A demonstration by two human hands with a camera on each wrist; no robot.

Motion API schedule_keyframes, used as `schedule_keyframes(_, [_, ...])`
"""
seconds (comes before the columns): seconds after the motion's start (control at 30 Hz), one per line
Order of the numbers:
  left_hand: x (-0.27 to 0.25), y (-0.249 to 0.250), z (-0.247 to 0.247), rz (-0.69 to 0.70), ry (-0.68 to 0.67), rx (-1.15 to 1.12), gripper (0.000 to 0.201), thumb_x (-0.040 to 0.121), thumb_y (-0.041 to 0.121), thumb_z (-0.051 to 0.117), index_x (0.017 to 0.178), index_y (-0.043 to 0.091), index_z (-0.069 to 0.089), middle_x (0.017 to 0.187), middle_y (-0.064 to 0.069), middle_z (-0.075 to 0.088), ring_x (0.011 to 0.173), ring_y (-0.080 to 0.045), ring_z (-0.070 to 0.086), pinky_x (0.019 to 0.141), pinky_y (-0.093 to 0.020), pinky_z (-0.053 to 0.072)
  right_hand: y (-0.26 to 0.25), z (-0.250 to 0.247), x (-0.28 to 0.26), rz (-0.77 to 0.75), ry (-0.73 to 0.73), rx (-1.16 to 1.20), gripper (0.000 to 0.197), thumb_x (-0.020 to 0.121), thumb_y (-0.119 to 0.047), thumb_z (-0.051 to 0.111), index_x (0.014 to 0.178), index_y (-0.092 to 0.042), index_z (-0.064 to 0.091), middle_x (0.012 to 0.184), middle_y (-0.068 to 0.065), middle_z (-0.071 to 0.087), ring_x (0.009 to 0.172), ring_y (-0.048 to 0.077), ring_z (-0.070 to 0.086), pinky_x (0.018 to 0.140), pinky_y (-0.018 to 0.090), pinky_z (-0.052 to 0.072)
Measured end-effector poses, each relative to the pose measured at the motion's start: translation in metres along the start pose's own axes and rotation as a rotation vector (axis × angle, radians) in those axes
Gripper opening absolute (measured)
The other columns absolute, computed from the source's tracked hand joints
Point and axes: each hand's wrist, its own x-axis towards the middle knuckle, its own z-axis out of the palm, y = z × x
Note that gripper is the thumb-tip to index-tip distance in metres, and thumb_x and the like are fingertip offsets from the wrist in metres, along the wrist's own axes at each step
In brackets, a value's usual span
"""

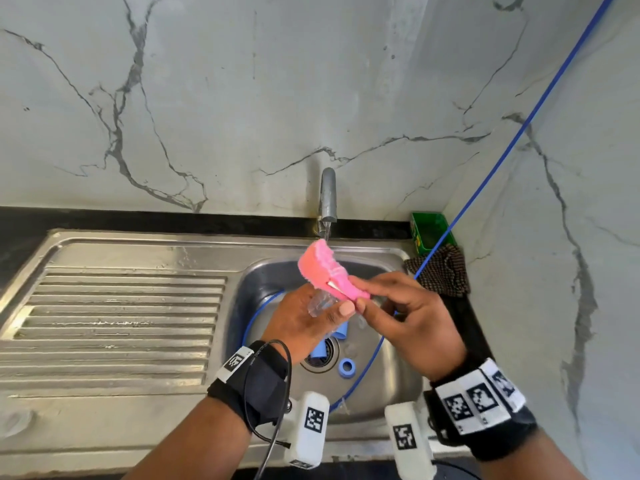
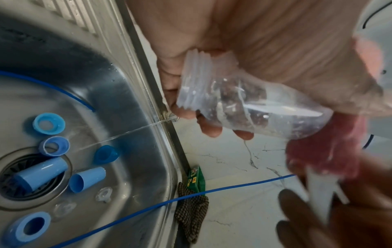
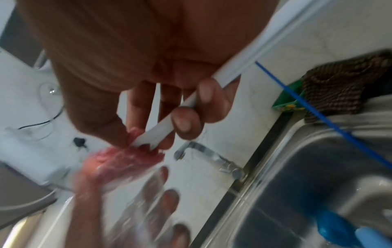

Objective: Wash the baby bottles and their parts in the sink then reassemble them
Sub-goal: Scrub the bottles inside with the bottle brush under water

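– Where is the bottle?
– The clear baby bottle [image 2: 250,107] is up over the sink [image 1: 391,382], lying tilted, with its open screw top showing.
– What is on it?
– A pink sponge brush [image 1: 323,268] with a white handle [image 3: 157,134] (a bit blurry) is touching its bottom end.
– And the other bits?
– Blue caps [image 2: 87,179] and rings [image 2: 49,123] lie down in the sink by the drain [image 2: 12,188], next to small clear teats [image 2: 104,194].

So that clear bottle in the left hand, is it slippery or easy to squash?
Probably slippery: the clear bottle is wet, and water runs from the tap above the sink. It looks thin-walled and empty, so likely light. The left hand wraps it without denting it, so it seems fairly stiff.
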Motion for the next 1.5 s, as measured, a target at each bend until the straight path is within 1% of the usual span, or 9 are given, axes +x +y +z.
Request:
schedule_keyframes(0.2, [0.002,0.003,0.01,-0.002,0.007,-0.027,0.064,0.07,0.08,0.066,0.112,0.031,0.071,0.11,0.006,0.075,0.107,-0.013,0.069,0.094,-0.04,0.054,0.009,-0.017,0.007,0.068,0.012,0.006,0.032,0.086,-0.008,0.076,0.115,-0.023,0.075,0.09,-0.004,0.066,0.06,-0.002,0.052,0.06,0.009,0.039])
schedule_keyframes(0.63, [-0.002,-0.006,0.003,0.099,-0.013,0.026,0.057,0.076,0.079,0.06,0.112,0.037,0.071,0.104,0.013,0.074,0.101,-0.01,0.069,0.087,-0.036,0.054,0.008,-0.017,0.008,0.026,-0.139,0.093,0.03,0.089,-0.017,0.073,0.119,-0.021,0.074,0.096,0.001,0.068,0.068,0.02,0.054,0.059,0.023,0.041])
schedule_keyframes(0.83, [-0.007,-0.014,0.004,-0.029,0.045,0.101,0.099,0.065,0.1,0.034,0.113,0.021,0.068,0.103,-0.008,0.074,0.094,-0.028,0.071,0.086,-0.05,0.058,-0.002,-0.005,0.001,-0.032,-0.073,-0.014,0.035,0.088,-0.025,0.073,0.123,-0.028,0.072,0.098,-0.005,0.064,0.071,0.001,0.054,0.066,0.014,0.043])
schedule_keyframes(0.93, [-0.008,-0.006,0.003,-0.331,0.04,-0.208,0.111,0.066,0.101,0.014,0.112,0.016,0.071,0.1,-0.012,0.075,0.08,-0.031,0.071,0.073,-0.044,0.058,-0.001,-0.005,0.004,-0.014,0.031,-0.059,0.037,0.088,-0.024,0.076,0.122,-0.037,0.07,0.098,-0.01,0.064,0.073,0.002,0.057,0.068,0.015,0.045])
schedule_keyframes(1.07, [-0.006,0.0,0.002,-0.51,0.063,-0.721,0.054,0.108,0.042,0.036,0.104,-0.002,0.068,0.094,-0.023,0.059,0.074,-0.03,0.057,0.054,-0.03,0.054,-0.002,0.011,-0.007,-0.041,-0.013,-0.173,0.044,0.087,-0.025,0.078,0.125,-0.045,0.067,0.104,-0.013,0.063,0.092,0.01,0.066,0.077,0.022,0.052])
schedule_keyframes(1.13, [-0.003,-0.003,-0.004,-0.485,0.106,-0.743,0.017,0.094,0.007,0.059,0.088,-0.002,0.071,0.095,-0.022,0.055,0.077,-0.03,0.056,0.057,-0.026,0.055,0.0,0.021,-0.018,-0.109,-0.129,-0.14,0.041,0.087,-0.031,0.077,0.125,-0.044,0.068,0.103,-0.008,0.064,0.092,0.013,0.066,0.077,0.025,0.055])
schedule_keyframes(1.27, [-0.012,0.007,-0.016,-0.517,-0.033,-0.861,0.039,0.099,0.035,0.047,0.106,0.007,0.073,0.092,-0.015,0.065,0.069,-0.025,0.065,0.054,-0.031,0.055,0.005,0.015,-0.014,-0.014,0.126,-0.212,0.042,0.087,-0.036,0.072,0.127,-0.045,0.066,0.095,-0.006,0.066,0.079,0.008,0.064,0.071,0.019,0.05])
schedule_keyframes(1.4, [-0.017,0.005,-0.01,-0.5,-0.02,-0.872,0.043,0.101,0.039,0.04,0.096,0.008,0.07,0.081,-0.012,0.066,0.06,-0.019,0.062,0.043,-0.022,0.044,0.001,0.028,-0.03,-0.131,-0.089,-0.195,0.041,0.094,-0.034,0.07,0.134,-0.034,0.063,0.106,-0.007,0.071,0.092,0.007,0.069,0.079,0.021,0.054])
schedule_keyframes(1.5, [-0.017,0.006,-0.005,-0.552,-0.025,-0.877,0.044,0.094,0.04,0.04,0.098,0.007,0.068,0.08,-0.016,0.061,0.06,-0.023,0.056,0.043,-0.023,0.039,0.008,0.018,-0.022,-0.059,0.066,-0.276,0.042,0.094,-0.026,0.072,0.133,-0.038,0.062,0.108,-0.011,0.075,0.082,-0.006,0.067,0.072,0.015,0.053])
